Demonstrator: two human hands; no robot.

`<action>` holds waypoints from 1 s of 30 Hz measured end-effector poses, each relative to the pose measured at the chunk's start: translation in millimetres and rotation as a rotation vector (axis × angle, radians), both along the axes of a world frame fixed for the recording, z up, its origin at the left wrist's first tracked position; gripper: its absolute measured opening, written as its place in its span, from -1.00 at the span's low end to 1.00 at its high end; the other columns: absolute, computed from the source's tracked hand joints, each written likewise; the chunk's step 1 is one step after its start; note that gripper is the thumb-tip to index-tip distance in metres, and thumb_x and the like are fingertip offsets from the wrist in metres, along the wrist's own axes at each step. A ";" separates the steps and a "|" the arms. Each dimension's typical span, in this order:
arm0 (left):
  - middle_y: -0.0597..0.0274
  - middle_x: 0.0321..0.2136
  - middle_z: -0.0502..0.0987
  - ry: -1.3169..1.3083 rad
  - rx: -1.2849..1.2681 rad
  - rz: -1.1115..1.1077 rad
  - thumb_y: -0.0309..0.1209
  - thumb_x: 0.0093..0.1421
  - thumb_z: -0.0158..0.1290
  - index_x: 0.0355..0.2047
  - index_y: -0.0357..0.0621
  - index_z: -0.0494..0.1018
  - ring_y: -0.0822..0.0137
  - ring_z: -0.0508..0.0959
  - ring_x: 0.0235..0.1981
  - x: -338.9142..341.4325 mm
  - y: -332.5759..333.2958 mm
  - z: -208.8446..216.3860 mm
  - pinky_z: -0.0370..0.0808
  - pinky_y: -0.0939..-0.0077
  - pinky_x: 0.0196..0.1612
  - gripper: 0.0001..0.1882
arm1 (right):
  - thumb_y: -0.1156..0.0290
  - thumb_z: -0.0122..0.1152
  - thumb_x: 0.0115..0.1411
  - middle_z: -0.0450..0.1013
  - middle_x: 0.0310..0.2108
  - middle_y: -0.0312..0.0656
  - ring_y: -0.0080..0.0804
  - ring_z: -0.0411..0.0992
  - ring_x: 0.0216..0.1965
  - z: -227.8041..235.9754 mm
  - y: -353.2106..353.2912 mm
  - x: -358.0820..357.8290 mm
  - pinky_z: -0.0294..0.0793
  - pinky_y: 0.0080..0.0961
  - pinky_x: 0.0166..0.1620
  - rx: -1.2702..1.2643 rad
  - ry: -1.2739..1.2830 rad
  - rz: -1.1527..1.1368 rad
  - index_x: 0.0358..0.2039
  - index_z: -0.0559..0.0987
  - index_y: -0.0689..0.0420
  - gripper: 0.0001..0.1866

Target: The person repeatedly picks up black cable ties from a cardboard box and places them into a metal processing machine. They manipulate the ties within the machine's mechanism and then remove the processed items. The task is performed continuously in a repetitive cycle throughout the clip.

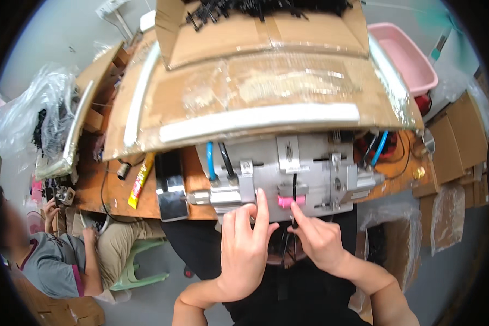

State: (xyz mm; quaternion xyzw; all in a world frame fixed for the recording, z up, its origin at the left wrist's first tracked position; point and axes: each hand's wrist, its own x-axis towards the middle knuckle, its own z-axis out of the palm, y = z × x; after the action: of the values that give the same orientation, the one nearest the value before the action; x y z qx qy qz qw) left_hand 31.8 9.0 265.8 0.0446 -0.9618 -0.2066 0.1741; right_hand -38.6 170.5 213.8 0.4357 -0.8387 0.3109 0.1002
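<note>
A metal fixture (266, 163) with cylinders on both sides sits at the table's front edge. In its middle is a bright pink block (286, 202), with a thin black part (294, 187) lying lengthwise across it. My right hand (321, 239) is at the near end of this black part, index finger against it beside the pink block and the other fingers curled; its grip is partly hidden. My left hand (244, 247) is just left of the block, index finger stretched toward the fixture and thumb apart, with nothing visible in it.
A cardboard box (217, 49) of black plastic pieces (266, 8) stands on a cardboard slope above the fixture. Left of the fixture lie a phone (171, 190) and a yellow tube (140, 182). A co-worker (60, 261) sits at the left; a pink basin (405, 57) is at the far right.
</note>
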 end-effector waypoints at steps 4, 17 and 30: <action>0.04 -0.25 0.40 0.057 0.016 -0.059 -0.54 0.06 0.22 0.21 -0.35 0.30 0.06 0.35 -0.23 -8.1 -26.0 18.6 0.35 0.26 -0.11 -0.33 | 0.40 0.37 0.05 0.40 -0.52 -0.26 -0.42 0.46 -0.54 35.9 3.6 -5.5 0.42 -0.49 -0.52 0.152 -0.035 0.062 0.19 0.41 0.21 -0.34; -0.34 -0.01 0.43 0.186 -0.263 0.230 0.13 0.38 -0.34 0.00 -0.34 0.48 -0.23 0.32 0.07 -355.4 -294.3 80.9 0.22 0.01 0.19 -0.28 | 0.24 0.15 0.31 0.50 -0.29 -0.18 -0.50 0.41 -0.30 140.0 -103.8 -281.0 0.45 -0.50 -0.18 -0.272 -0.206 -0.118 0.08 0.46 0.28 -0.55; -0.31 0.36 -0.04 -0.106 0.429 0.111 0.56 0.03 -0.26 0.38 -0.38 -0.12 -0.17 -0.08 0.41 -438.9 -197.0 113.6 -0.08 -0.14 0.37 0.28 | 0.10 0.24 0.21 0.39 -0.04 0.24 0.11 0.35 0.02 117.3 -144.7 -371.2 0.37 -0.19 0.10 -0.118 0.188 -0.322 -0.09 0.49 0.37 -0.47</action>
State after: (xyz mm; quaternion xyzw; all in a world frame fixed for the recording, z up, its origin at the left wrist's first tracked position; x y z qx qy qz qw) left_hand -407.1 -188.0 379.5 0.1444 -0.8997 -0.3939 0.1208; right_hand -409.8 25.9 331.0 0.3164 -0.8648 0.2975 0.2520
